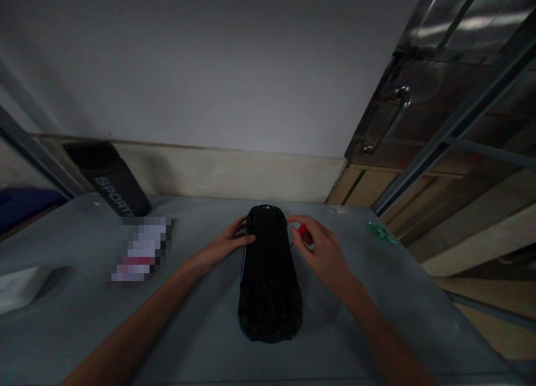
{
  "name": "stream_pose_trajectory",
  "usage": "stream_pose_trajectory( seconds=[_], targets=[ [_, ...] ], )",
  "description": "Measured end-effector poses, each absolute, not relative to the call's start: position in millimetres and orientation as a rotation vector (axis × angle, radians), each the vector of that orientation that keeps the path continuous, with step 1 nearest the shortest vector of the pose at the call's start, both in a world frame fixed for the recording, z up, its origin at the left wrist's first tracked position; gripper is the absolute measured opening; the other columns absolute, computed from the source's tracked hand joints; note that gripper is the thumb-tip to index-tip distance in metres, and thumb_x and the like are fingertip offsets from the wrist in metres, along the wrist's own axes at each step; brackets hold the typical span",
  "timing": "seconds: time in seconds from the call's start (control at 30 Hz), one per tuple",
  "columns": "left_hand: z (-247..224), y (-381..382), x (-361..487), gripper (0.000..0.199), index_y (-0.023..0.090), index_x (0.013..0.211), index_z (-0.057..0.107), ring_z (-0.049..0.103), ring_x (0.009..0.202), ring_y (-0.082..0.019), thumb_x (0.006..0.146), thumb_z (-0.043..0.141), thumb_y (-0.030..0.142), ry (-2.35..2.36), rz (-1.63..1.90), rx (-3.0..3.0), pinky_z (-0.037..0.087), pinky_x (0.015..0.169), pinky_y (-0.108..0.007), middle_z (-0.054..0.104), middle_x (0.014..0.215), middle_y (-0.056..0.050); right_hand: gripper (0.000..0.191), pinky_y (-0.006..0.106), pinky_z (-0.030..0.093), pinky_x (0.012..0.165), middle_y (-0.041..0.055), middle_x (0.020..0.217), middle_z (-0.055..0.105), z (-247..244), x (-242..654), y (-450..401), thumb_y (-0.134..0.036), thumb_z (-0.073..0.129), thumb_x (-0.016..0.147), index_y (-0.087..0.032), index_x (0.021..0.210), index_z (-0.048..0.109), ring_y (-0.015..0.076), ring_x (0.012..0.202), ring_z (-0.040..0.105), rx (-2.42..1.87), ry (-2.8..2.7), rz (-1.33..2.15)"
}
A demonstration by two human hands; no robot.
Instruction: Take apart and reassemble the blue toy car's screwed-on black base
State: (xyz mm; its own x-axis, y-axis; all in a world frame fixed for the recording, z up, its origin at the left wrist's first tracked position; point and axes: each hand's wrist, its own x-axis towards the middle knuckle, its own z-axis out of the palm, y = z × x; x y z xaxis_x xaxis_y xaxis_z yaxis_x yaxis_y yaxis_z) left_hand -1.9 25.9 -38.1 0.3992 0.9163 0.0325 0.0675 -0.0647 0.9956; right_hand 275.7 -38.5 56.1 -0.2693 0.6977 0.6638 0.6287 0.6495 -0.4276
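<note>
A long black toy car (268, 274), seemingly upside down with its dark underside up, lies on the grey table, pointing away from me. My left hand (228, 242) is closed on its far left side, the thumb over the edge and the other fingers behind. Beside the car's far right side is my right hand (316, 243), its fingers curled around a small tool with a red handle (304, 233), which looks like a screwdriver. A thin dark shaft shows below the fingers; I cannot tell whether its tip touches the car.
A black bottle marked SPORT (111, 179) stands at the back left. In front of it lies a blurred-out phone-like object (144, 249). A white object (20, 288) sits at the left edge, a green crumpled wrapper (382, 232) at the right. Behind is a wall (209, 67).
</note>
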Motion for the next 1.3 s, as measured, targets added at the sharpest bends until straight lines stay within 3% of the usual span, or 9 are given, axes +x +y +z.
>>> stream_pose_trajectory(
  seconds=[0.27, 0.5, 0.73, 0.97, 1.17, 1.3],
  targets=[
    [-35.2, 25.3, -1.4, 0.094, 0.031, 0.165, 0.049, 0.041, 0.163, -0.040, 0.083, 0.088, 0.055, 0.968, 0.880, 1.354, 0.031, 0.135, -0.057, 0.053, 0.171, -0.011, 0.031, 0.030, 0.056, 0.075, 0.0033, 0.095, 0.075, 57.3, 279.4, -39.3, -0.015, 0.050, 0.102, -0.024, 0.124, 0.069, 0.0177, 0.076, 0.070, -1.010, -2.010, 0.141],
    [-30.1, 23.5, -0.4, 0.090, 0.032, 0.164, 0.051, 0.041, 0.164, -0.038, 0.084, 0.086, 0.057, 0.965, 0.864, 1.395, 0.032, 0.136, -0.055, 0.054, 0.171, -0.010, 0.018, 0.029, 0.055, 0.071, 0.0002, 0.082, 0.073, 55.5, 278.3, -37.1, -0.023, 0.056, 0.106, -0.026, 0.114, 0.072, 0.0167, 0.068, 0.067, -1.047, -1.971, 0.092],
    [-36.2, 25.5, -1.8, 0.089, 0.033, 0.164, 0.050, 0.043, 0.162, -0.039, 0.085, 0.086, 0.055, 0.976, 0.873, 1.368, 0.033, 0.135, -0.056, 0.053, 0.171, -0.009, 0.029, 0.029, 0.056, 0.072, 0.0033, 0.096, 0.076, 59.8, 279.6, -38.0, -0.015, 0.050, 0.102, -0.025, 0.122, 0.070, 0.0163, 0.074, 0.070, -0.978, -2.023, 0.120],
    [-35.7, 27.0, -1.4, 0.089, 0.031, 0.165, 0.049, 0.042, 0.163, -0.038, 0.087, 0.086, 0.053, 0.934, 0.880, 1.387, 0.031, 0.136, -0.056, 0.053, 0.171, -0.011, 0.022, 0.028, 0.055, 0.069, 0.0008, 0.083, 0.073, 59.6, 280.1, -37.9, -0.023, 0.053, 0.107, -0.025, 0.119, 0.072, 0.0161, 0.068, 0.066, -1.044, -2.013, 0.140],
    [-37.1, 27.0, -1.6, 0.090, 0.033, 0.166, 0.047, 0.044, 0.162, -0.037, 0.087, 0.085, 0.053, 0.931, 0.871, 1.369, 0.032, 0.135, -0.055, 0.050, 0.173, -0.011, 0.032, 0.033, 0.059, 0.079, 0.0046, 0.099, 0.076, 59.0, 282.2, -37.8, -0.018, 0.051, 0.104, -0.026, 0.128, 0.069, 0.0186, 0.079, 0.070, -1.003, -2.042, 0.144],
    [-34.9, 25.2, -1.6, 0.087, 0.032, 0.165, 0.049, 0.045, 0.161, -0.037, 0.088, 0.085, 0.052, 0.927, 0.881, 1.376, 0.033, 0.135, -0.056, 0.052, 0.172, -0.011, 0.023, 0.035, 0.060, 0.082, 0.0037, 0.092, 0.077, 57.2, 282.7, -36.7, -0.025, 0.056, 0.107, -0.027, 0.122, 0.073, 0.0196, 0.077, 0.070, -1.051, -2.023, 0.115]
  ],
)
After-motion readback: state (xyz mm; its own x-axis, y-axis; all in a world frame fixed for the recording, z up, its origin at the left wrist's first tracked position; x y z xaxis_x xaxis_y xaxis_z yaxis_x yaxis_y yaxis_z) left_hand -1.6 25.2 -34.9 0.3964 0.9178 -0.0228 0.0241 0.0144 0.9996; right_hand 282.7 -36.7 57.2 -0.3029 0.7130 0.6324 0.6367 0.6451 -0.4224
